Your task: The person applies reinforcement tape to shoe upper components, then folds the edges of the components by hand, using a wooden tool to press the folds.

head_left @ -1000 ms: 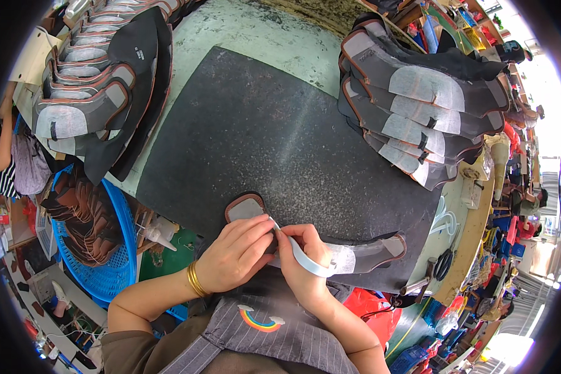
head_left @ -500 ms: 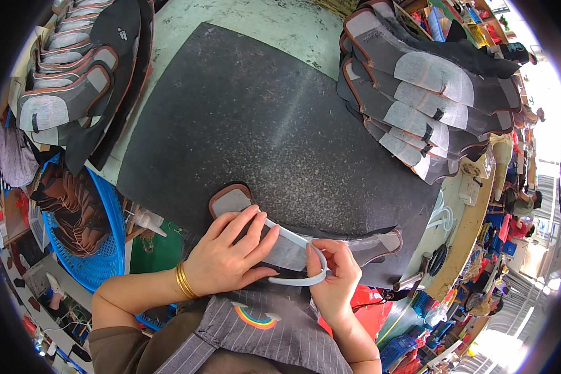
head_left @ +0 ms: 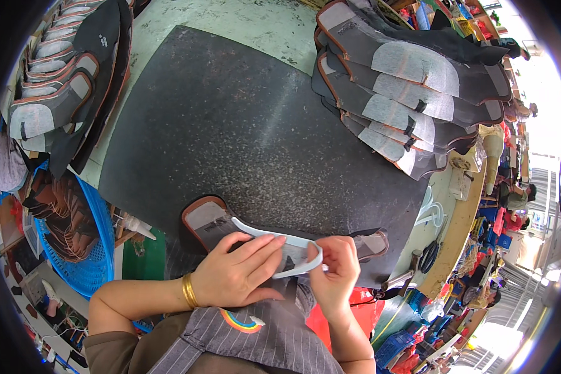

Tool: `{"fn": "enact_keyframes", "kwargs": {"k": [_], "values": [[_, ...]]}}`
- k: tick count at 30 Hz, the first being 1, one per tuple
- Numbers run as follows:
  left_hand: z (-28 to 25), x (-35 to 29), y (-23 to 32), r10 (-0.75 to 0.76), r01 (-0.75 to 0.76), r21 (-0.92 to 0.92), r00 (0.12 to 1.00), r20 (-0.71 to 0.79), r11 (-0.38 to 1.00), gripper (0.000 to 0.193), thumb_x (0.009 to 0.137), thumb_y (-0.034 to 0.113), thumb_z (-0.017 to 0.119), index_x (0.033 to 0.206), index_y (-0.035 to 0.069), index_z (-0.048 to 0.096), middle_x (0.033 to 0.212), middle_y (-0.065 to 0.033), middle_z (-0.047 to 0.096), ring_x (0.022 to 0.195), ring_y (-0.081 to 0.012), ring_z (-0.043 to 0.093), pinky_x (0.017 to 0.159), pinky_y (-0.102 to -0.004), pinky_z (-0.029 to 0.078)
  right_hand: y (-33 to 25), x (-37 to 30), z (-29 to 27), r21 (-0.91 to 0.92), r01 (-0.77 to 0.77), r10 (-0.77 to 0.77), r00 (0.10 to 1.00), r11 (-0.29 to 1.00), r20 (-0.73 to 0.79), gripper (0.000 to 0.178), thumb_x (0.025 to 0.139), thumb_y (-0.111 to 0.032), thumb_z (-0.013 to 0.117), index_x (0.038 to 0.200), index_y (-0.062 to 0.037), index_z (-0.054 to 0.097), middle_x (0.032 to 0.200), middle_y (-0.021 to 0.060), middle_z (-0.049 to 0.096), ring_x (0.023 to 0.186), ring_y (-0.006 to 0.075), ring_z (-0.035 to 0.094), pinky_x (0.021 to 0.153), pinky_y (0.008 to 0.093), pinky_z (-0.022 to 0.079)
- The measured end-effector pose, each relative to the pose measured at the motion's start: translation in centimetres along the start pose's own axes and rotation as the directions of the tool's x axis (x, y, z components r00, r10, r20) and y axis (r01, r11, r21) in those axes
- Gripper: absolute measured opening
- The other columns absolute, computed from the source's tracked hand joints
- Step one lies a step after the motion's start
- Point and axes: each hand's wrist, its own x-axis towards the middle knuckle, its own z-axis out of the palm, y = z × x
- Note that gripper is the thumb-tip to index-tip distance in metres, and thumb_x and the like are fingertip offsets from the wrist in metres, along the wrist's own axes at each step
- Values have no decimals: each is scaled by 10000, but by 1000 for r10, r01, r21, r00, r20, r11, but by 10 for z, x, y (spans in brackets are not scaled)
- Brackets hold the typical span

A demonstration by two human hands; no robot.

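Observation:
A dark shoe upper with a brown edge and pale grey lining (head_left: 207, 217) lies along the near edge of the black mat (head_left: 230, 118). Over it curves a narrow, pale blue-white strip (head_left: 305, 267), bent into a loop at its right end. My left hand (head_left: 246, 262), a gold bangle at its wrist, presses its fingers together over the strip and upper, thumb lower down. Between thumb and fingers, my right hand (head_left: 333, 265) pinches the strip's bend. My left fingers hide the middle of the strip and part of the upper.
Stacked shoe uppers stand at the far right (head_left: 411, 81) and far left (head_left: 50, 93). Left of the mat is a blue plastic basket (head_left: 109, 243) with brown pieces in it. A hammer (head_left: 399, 279), a black coiled cord (head_left: 429, 257) and more pale strips (head_left: 431, 212) lie on the right.
The view has shifted, so most things appear farther left. My left fingers have closed up and moved right along the strip, baring its left end. My right hand still pinches the bend.

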Motion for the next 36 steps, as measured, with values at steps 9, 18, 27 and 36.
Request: {"fn": "enact_keyframes", "kwargs": {"k": [9,18,27,36], "values": [[6,19,18,-30,5,175,990,141,985,781,847,706,509,1373,132,560,1222,-103,534,1071,-250,476,931,-461,357,29,-4,-35,-17,-63,64,998,998,11,117,879,52,674,991,30,647,890,69,684,814,122,668,749,241,523],[38,47,36,83,-88,122,996,41,989,746,877,647,498,1254,5,551,1325,-159,577,1194,-220,493,952,-395,347,25,10,-35,-118,-70,73,997,991,19,173,807,-12,755,947,-26,653,829,79,650,626,141,627,578,265,499],[35,71,50,8,-37,157,984,176,987,852,846,677,506,1249,-70,589,1215,-110,589,1158,-220,473,957,-367,352,39,23,-61,-102,17,-18,1000,995,-13,149,823,-6,747,957,-19,684,804,62,659,616,102,622,547,237,492],[54,67,56,29,-115,385,975,222,916,957,796,716,527,1263,-118,575,1278,-100,563,1174,-235,447,980,-343,343,41,36,-84,-127,168,-155,982,978,107,131,844,9,721,968,-8,681,803,76,661,627,103,625,566,232,498]]}}
